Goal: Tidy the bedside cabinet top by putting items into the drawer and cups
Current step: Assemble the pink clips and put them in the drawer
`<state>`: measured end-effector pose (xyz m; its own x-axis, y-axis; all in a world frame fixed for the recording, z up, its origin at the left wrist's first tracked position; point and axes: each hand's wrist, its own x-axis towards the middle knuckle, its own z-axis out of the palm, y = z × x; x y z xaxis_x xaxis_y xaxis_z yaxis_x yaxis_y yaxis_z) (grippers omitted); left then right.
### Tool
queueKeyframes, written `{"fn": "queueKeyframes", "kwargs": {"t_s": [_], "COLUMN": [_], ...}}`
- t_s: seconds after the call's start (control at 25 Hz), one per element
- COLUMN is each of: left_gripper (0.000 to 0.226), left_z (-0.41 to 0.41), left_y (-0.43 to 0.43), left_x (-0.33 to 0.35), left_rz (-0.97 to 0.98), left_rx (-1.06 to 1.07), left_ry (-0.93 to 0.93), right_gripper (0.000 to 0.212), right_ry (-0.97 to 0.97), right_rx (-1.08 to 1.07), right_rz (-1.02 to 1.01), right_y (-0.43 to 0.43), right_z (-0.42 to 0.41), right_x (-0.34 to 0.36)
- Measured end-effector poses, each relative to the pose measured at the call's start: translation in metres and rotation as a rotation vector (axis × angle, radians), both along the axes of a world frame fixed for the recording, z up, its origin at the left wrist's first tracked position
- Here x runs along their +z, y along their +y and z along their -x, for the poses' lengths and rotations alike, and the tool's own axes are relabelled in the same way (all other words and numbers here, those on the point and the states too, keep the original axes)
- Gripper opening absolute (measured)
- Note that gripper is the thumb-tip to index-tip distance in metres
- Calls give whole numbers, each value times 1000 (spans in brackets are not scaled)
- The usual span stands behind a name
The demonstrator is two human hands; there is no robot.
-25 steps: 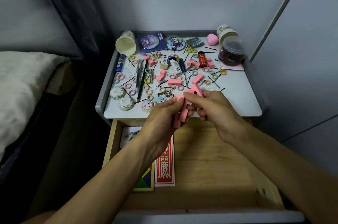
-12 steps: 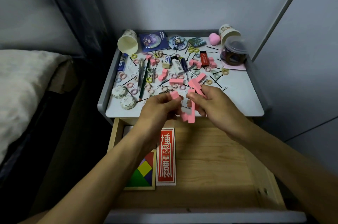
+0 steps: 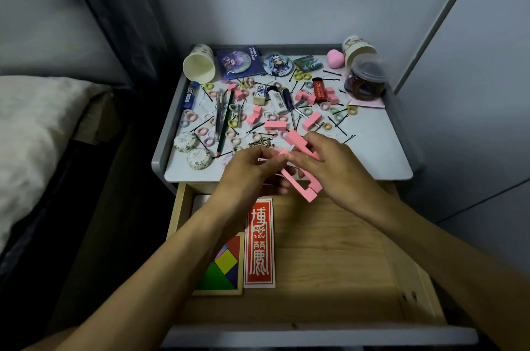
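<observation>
I see both hands meeting over the front edge of the cabinet top (image 3: pixel 372 155), just above the back of the open drawer (image 3: pixel 329 250); between them they hold a cluster of pink blocks (image 3: pixel 295 138), long bars joined by short ones, tilted from upper left to lower right. My view of the left hand (image 3: pixel 249 173) shows its fingers curled, the tips pinching the near end of the cluster; the right hand (image 3: pixel 335 170) is wrapped over the bars from the other side, thumb and fingers closed round them. The cluster touches neither the top nor the drawer floor.

In the drawer, a red card with white characters (image 3: pixel 259 241) lies flat beside a coloured tangram puzzle (image 3: pixel 223 267), both at the left; the left forearm crosses over them.

On the top, loose pink pieces (image 3: pixel 275 125) lie scattered among small hair rings and black hairpins; a green pencil (image 3: pixel 225 124), a screwdriver (image 3: pixel 288 101), a red lighter (image 3: pixel 319 89) and an eraser (image 3: pixel 259 92) lie among them. A paper cup (image 3: pixel 199 66) lies on its side at the back left; a second cup (image 3: pixel 358 49) is tipped at the back right, just behind a clear lidded jar (image 3: pixel 365 78); a pink sponge (image 3: pixel 335 57) sits beside it.
</observation>
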<state>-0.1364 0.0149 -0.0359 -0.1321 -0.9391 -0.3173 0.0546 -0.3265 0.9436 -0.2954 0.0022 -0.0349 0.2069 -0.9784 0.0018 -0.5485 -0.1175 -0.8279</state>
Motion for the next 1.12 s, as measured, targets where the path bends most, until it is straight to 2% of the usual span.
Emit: {"fn": "queueKeyframes", "kwargs": {"t_s": [0.24,0.44,0.56,0.76,1.0,1.12], "left_gripper": [19,21,16,17,7,19], "left_z": [1,-3,-7,-8,-8,-10], "left_y": [1,-3,-4,-5,-4,-4], "left_x": [2,4,4,4,5,6], "left_rz": [18,28,-28,-75,-81,-55], "left_rx": [38,160,239,287,284,276], "left_ry": [20,75,192,325,304,262], "right_gripper": [15,24,13,27,22,21], "right_ry": [-30,10,-92,-289,-443,-439], "right_rx": [-9,-49,-18,-41,-114,-113], "right_rz": [-10,-32,-57,-43,-116,-99], "right_y": [2,1,7,11,7,7], "right_z": [-1,4,2,-4,-1,-2], "right_x": [1,3,1,-3,-5,-4]}}
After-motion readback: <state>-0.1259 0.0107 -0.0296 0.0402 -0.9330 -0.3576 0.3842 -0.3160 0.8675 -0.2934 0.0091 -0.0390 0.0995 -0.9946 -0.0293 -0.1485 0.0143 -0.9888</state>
